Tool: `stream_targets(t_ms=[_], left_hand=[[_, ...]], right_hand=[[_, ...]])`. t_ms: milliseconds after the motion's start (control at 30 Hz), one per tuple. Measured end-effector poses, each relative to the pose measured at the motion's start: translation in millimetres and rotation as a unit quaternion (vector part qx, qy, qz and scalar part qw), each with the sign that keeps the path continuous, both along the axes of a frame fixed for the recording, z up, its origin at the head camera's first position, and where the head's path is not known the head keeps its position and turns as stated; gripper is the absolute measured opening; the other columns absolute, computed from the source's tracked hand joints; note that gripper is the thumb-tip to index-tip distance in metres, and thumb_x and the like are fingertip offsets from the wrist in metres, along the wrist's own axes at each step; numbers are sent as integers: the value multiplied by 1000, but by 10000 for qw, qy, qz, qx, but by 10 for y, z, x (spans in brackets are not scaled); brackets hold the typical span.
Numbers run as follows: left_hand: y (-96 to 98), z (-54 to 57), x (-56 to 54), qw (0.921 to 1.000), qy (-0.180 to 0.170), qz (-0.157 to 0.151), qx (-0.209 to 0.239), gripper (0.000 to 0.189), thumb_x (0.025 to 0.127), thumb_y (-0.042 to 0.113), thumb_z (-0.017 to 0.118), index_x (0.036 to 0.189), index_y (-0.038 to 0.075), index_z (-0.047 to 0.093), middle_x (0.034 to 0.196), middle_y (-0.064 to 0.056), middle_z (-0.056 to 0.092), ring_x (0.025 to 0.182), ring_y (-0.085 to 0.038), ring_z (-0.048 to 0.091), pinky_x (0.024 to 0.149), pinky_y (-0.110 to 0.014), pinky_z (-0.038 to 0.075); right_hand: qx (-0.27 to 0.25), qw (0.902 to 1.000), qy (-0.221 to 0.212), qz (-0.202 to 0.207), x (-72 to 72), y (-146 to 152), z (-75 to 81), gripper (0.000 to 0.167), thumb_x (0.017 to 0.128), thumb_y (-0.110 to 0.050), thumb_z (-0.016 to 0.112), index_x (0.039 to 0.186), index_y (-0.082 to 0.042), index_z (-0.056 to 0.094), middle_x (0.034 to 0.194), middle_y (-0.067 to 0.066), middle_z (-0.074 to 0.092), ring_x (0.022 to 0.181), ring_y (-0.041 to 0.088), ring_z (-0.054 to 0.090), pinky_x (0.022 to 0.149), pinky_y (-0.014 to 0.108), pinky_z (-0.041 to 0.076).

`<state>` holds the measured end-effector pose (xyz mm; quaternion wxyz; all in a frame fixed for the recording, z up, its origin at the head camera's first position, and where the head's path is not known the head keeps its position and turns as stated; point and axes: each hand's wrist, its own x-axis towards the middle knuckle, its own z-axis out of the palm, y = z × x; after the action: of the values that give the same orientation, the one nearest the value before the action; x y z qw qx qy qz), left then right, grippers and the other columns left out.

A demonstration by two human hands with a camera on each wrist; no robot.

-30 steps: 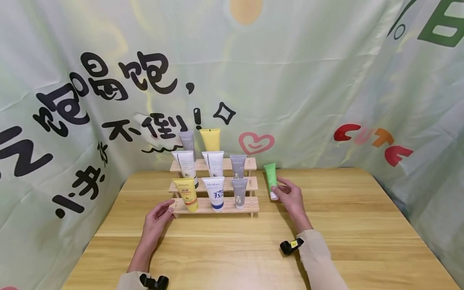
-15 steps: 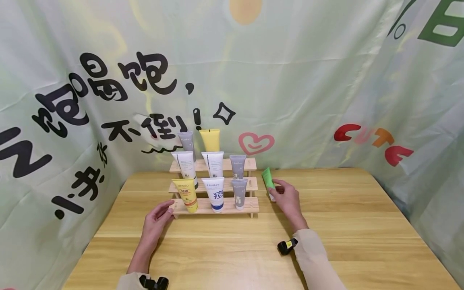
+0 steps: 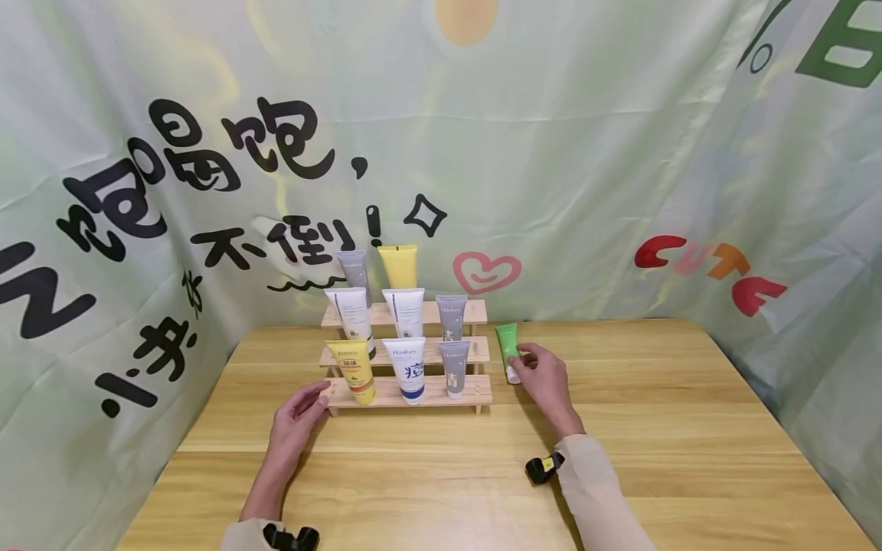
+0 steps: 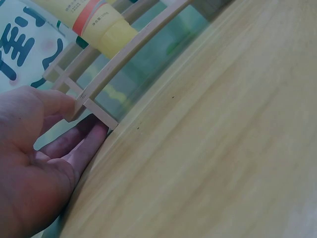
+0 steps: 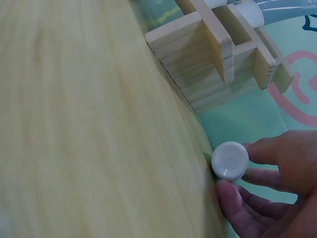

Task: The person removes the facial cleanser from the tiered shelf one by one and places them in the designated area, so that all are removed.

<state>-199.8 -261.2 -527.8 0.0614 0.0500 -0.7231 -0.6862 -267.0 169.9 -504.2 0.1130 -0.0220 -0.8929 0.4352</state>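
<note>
In the head view, a green squeeze tube (image 3: 508,350) with a white cap is just right of the rack, cap end toward me. My right hand (image 3: 543,375) pinches it near the cap. The right wrist view shows the round white cap (image 5: 230,161) end-on, with the thumb on one side and fingers on the other. My left hand (image 3: 298,417) holds the left end of a three-step wooden display rack (image 3: 382,398). In the left wrist view, fingers touch the front corner of its lowest step (image 4: 81,99), beside the leg.
On the bottom step stand a yellow tube (image 3: 353,371), a white-and-blue tube (image 3: 409,369) and a grey tube (image 3: 455,367). Several more tubes fill the steps behind, with a yellow one (image 3: 398,268) on top. A printed cloth (image 3: 579,191) hangs behind the wooden table (image 3: 427,474).
The green tube has shifted a little left and down toward the table, tilting on the way. My right hand moved left with it. My left hand stays at the rack's end.
</note>
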Motion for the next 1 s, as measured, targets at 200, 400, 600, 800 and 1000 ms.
stream_targets(t_ms=[200, 400, 600, 800, 1000], left_hand=[[-27, -8, 2, 9999, -23, 37, -131, 41, 103, 17, 65, 138, -3, 59, 141, -21, 56, 111, -6, 61, 91, -21, 57], [-27, -10, 12, 9999, -95, 13, -104, 40, 103, 16, 65, 139, -2, 58, 143, -20, 55, 113, -6, 60, 93, -22, 56], [-21, -22, 23, 10000, -77, 26, -33, 40, 103, 14, 64, 138, -3, 58, 142, -21, 55, 113, -7, 61, 93, -22, 56], [-8, -33, 13, 10000, -63, -13, 4, 40, 103, 13, 65, 138, -4, 59, 142, -22, 55, 112, -6, 61, 93, -23, 57], [-4, -19, 3, 10000, -16, -20, -45, 39, 103, 13, 64, 138, -3, 59, 141, -21, 55, 113, -7, 60, 93, -22, 57]], right_hand=[[-439, 9988, -207, 58, -28, 41, -26, 37, 98, -22, 71, 128, 1, 69, 102, 17, 70, 86, 26, 64, 60, 26, 56], [-940, 9949, -375, 5, -18, 55, -19, 36, 100, -20, 68, 131, -2, 67, 109, 20, 68, 89, 28, 66, 57, 25, 59], [-1179, 9928, -165, -151, -2, 65, -2, 32, 100, -19, 68, 128, -3, 69, 109, 21, 69, 85, 27, 66, 55, 25, 59], [-1173, 9925, 299, -137, 44, 72, 100, 29, 100, -15, 66, 126, -3, 70, 110, 17, 71, 91, 27, 66, 63, 22, 56], [-1334, 9876, 832, 19, 57, 25, 313, 24, 100, -13, 66, 122, -4, 72, 108, 14, 72, 92, 28, 67, 68, 19, 57]])
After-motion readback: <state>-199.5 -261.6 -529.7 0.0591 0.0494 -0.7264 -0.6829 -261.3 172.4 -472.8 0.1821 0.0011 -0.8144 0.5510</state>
